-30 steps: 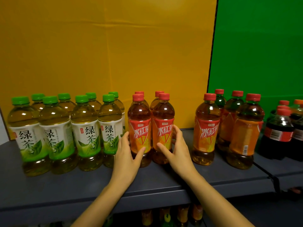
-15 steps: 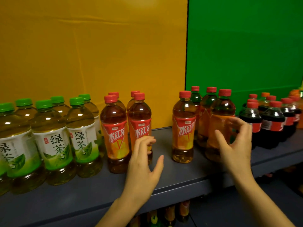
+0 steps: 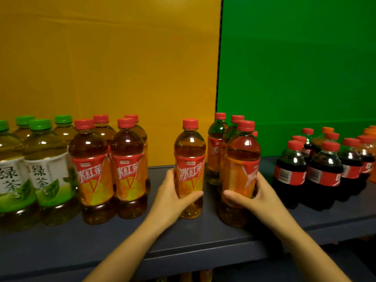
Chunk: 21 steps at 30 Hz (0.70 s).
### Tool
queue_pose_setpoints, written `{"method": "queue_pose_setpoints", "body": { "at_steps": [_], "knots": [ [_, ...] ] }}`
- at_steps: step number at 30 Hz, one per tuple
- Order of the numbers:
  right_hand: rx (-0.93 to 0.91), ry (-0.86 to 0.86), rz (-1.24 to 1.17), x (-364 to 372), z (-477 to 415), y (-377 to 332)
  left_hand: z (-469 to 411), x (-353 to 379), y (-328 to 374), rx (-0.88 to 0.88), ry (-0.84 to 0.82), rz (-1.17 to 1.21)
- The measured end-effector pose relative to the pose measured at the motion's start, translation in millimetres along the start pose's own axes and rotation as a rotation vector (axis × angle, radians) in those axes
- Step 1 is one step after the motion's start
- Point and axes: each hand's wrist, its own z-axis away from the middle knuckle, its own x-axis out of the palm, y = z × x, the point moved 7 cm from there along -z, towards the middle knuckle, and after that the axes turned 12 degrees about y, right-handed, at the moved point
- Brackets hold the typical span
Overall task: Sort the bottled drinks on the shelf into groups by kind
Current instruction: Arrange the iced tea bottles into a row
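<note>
Head view. A dark grey shelf (image 3: pixel 183 239) is seen, carrying three kinds of bottled drink, all upright.

At the far left, green-capped tea bottles (image 3: pixel 48 171) are grouped, filled with pale yellow-green liquid and wrapped in white and green labels. Just beside them, four red-capped iced tea bottles (image 3: pixel 91 171) are set two by two, holding amber-brown liquid, with red and orange labels.

A gap of bare shelf follows. Past it, a single iced tea bottle (image 3: pixel 190 169) is held in the grip of the left hand (image 3: pixel 173 198), which is closed around the lower label, thumb across the front. The bottle's base looks to be on the shelf.

To its right, a front iced tea bottle (image 3: pixel 242 171) is held in the grip of the right hand (image 3: pixel 258 198), closed around the lower label from the right side. Behind it, more iced tea bottles (image 3: pixel 217 151) are packed close, partly hidden.

Well apart at the right, red-capped cola bottles (image 3: pixel 323 171) with dark liquid and red labels are clustered. Orange-capped bottles (image 3: pixel 369 135) are cut off by the frame edge.

Behind the shelf, a yellow panel (image 3: pixel 112 68) is joined to a green panel (image 3: pixel 295 68). Below the shelf edge, further bottles are glimpsed, too dim to identify.
</note>
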Motion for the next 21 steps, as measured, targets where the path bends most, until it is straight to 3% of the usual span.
{"method": "queue_pose_setpoints", "body": {
  "at_steps": [2,6,8,15,21],
  "knots": [
    [-0.066,-0.003,0.066,4.5,0.2,-2.9,2.4,-1.9,0.8,0.009,0.033,-0.008],
    [-0.001,-0.289,-0.057,28.4,10.4,-2.1,5.8,-11.2,2.4,0.039,0.124,-0.049],
    [-0.020,-0.335,-0.071,34.1,11.0,-1.9,6.4,-15.1,2.2,0.044,0.165,-0.056],
    [-0.089,-0.341,-0.075,58.8,2.6,-12.1,2.1,-23.9,-1.3,0.027,0.261,-0.127],
    [-0.118,-0.226,0.033,82.7,-14.0,-15.0,-7.6,-27.6,-1.9,0.070,0.333,-0.274]
  ]
}}
